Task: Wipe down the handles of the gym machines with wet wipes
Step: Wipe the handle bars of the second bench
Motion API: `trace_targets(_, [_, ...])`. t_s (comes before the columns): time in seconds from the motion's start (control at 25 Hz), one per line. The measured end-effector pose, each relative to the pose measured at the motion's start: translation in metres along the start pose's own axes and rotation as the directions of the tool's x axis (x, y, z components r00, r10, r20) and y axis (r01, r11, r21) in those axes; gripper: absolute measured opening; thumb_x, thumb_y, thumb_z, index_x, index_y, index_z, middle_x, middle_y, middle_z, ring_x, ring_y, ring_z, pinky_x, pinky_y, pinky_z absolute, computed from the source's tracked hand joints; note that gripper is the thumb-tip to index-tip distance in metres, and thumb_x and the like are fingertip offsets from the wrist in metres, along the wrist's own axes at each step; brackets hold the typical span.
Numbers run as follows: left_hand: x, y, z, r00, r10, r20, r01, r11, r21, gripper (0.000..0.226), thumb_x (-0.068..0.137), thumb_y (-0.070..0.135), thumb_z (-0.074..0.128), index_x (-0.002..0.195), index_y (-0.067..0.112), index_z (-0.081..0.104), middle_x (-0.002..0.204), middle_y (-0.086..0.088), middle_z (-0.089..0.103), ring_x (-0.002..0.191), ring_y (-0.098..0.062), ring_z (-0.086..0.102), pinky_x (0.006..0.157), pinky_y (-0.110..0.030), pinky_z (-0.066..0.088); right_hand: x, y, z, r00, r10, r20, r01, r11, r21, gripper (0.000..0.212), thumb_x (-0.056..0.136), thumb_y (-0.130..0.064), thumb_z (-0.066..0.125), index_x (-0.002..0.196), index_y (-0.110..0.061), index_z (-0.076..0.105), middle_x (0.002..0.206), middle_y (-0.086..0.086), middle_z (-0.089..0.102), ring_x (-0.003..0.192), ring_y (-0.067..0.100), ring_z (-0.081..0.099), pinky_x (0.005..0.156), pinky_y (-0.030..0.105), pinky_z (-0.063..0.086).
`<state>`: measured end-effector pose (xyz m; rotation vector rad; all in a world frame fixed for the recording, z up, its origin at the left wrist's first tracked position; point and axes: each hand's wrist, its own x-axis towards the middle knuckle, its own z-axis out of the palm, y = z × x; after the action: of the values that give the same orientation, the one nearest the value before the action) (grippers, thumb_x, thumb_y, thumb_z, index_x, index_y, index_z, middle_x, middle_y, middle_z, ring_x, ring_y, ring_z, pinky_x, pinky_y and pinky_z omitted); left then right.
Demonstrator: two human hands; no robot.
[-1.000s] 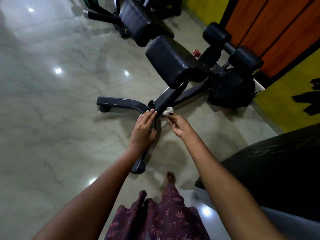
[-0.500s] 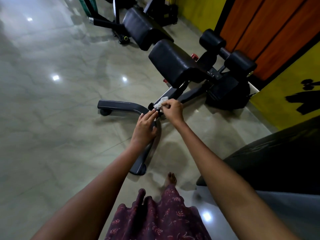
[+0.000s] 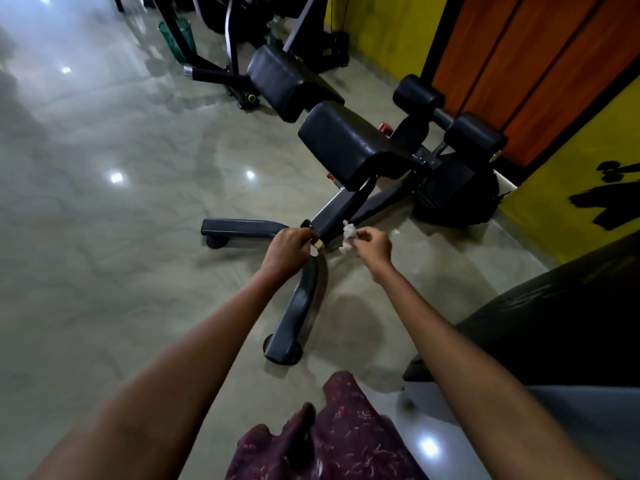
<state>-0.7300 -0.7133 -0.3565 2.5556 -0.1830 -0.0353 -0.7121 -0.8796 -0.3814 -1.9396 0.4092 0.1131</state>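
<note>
White and crumpled, the wet wipe (image 3: 348,236) is pinched in the right hand (image 3: 372,244), just beside the slanted black post (image 3: 341,211) of the gym bench (image 3: 349,147). Curled fingers of the left hand (image 3: 289,249) grip the post's lower end above the floor (image 3: 121,220).

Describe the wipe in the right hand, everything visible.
The wipe is a small white wad, crumpled and bunched, not spread flat; it looks like thin soft tissue. The right hand pinches it at its fingertips, with most of the wad sticking out toward the bench's dark angled frame bar. It sits right beside the bar's lower end; whether it touches the bar cannot be told. Motion blur hides finer texture.
</note>
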Motion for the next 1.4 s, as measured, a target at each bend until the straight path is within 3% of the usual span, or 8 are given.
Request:
trace_targets(0.12, [0.016, 0.000, -0.008, 0.990, 0.051, 0.130, -0.061, 0.996, 0.071, 0.042, 0.075, -0.009, 0.045, 0.105, 0.009, 0.070, 0.104, -0.015, 0.068, 0.097, -0.032, 0.061, 0.077, -0.037, 0.047, 0.001, 0.001, -0.006, 0.998, 0.007, -0.068, -0.008, 1.000, -0.022, 0.012, 0.083, -0.011, 0.065, 0.088, 0.001, 0.066, 0.079, 0.005, 0.059, 0.075, 0.013, 0.051, 0.053, 0.008, 0.034])
trace_targets(0.32, [0.041, -0.010, -0.007, 0.918, 0.263, 0.295, -0.332, 0.920, 0.211, 0.053, 0.087, -0.002, 0.047, 0.138, 0.011, 0.044, 0.146, -0.006, 0.042, 0.125, -0.023, 0.046, 0.102, -0.026, 0.026, -0.012, 0.005, -0.003, 0.993, -0.018, -0.114, 0.016, 1.000, -0.016, 0.005, 0.084, -0.007, 0.061, 0.079, -0.007, 0.061, 0.075, 0.003, 0.058, 0.073, 0.015, 0.051, 0.057, 0.016, 0.038])
trace_targets(0.52, [0.074, -0.025, -0.008, 0.807, 0.366, 0.464, -0.530, 0.795, 0.295, 0.060, 0.094, 0.013, 0.046, 0.148, 0.011, 0.021, 0.157, -0.006, 0.017, 0.143, -0.021, 0.020, 0.110, -0.033, 0.017, -0.028, 0.000, 0.013, 0.959, 0.033, -0.281, -0.015, 0.998, 0.066, 0.003, 0.084, -0.007, 0.063, 0.084, -0.006, 0.066, 0.077, 0.003, 0.062, 0.075, 0.017, 0.057, 0.073, 0.036, 0.052])
trace_targets(0.6, [0.086, -0.032, -0.010, 0.743, 0.386, 0.547, -0.598, 0.750, 0.283, 0.068, 0.092, 0.014, 0.051, 0.150, 0.013, 0.014, 0.158, -0.004, 0.010, 0.145, -0.020, 0.014, 0.113, -0.034, 0.013, -0.039, -0.011, 0.027, 0.926, 0.048, -0.375, -0.014, 0.996, 0.093, 0.008, 0.083, -0.006, 0.065, 0.089, -0.002, 0.068, 0.083, 0.009, 0.067, 0.076, 0.015, 0.058, 0.073, 0.031, 0.051])
trace_targets(0.76, [0.105, -0.044, -0.010, 0.603, 0.422, 0.677, -0.734, 0.625, 0.264, 0.080, 0.089, 0.006, 0.053, 0.151, 0.016, 0.004, 0.159, -0.001, 0.004, 0.146, -0.020, 0.009, 0.115, -0.036, 0.012, -0.065, -0.032, 0.067, 0.898, -0.077, -0.433, 0.070, 0.997, -0.032, 0.016, 0.078, -0.005, 0.072, 0.091, 0.004, 0.072, 0.096, 0.016, 0.071, 0.083, 0.015, 0.060, 0.063, 0.000, 0.035])
trace_targets(1.12, [0.114, -0.034, -0.017, 0.509, 0.377, 0.774, -0.809, 0.516, 0.281, 0.071, 0.097, 0.011, 0.043, 0.151, 0.016, -0.002, 0.159, 0.000, -0.004, 0.146, -0.022, 0.005, 0.113, -0.044, 0.020, -0.081, -0.053, 0.103, 0.822, -0.181, -0.539, 0.057, 0.969, -0.239, 0.014, 0.081, -0.003, 0.062, 0.073, 0.004, 0.071, 0.079, 0.021, 0.069, 0.073, 0.025, 0.063, 0.064, 0.022, 0.038])
trace_targets(1.32, [0.124, -0.021, -0.024, 0.460, 0.374, 0.805, -0.809, 0.551, 0.206, 0.054, 0.102, 0.037, 0.027, 0.150, 0.016, 0.012, 0.159, 0.000, -0.003, 0.146, -0.024, 0.000, 0.113, -0.050, 0.016, -0.083, -0.055, 0.106, 0.727, -0.187, -0.661, 0.084, 0.979, -0.184, 0.017, 0.071, 0.011, 0.063, 0.058, 0.002, 0.069, 0.061, 0.016, 0.067, 0.070, 0.014, 0.056, 0.054, -0.001, 0.031])
trace_targets(1.4, [0.128, -0.020, -0.026, 0.438, 0.412, 0.799, -0.815, 0.558, 0.159, 0.052, 0.103, 0.036, 0.025, 0.150, 0.015, 0.016, 0.159, -0.002, -0.001, 0.146, -0.024, -0.001, 0.114, -0.048, 0.014, -0.082, -0.055, 0.112, 0.686, -0.190, -0.702, 0.051, 0.975, -0.215, 0.018, 0.070, 0.012, 0.063, 0.055, 0.002, 0.067, 0.057, 0.016, 0.064, 0.064, 0.015, 0.055, 0.052, 0.004, 0.029])
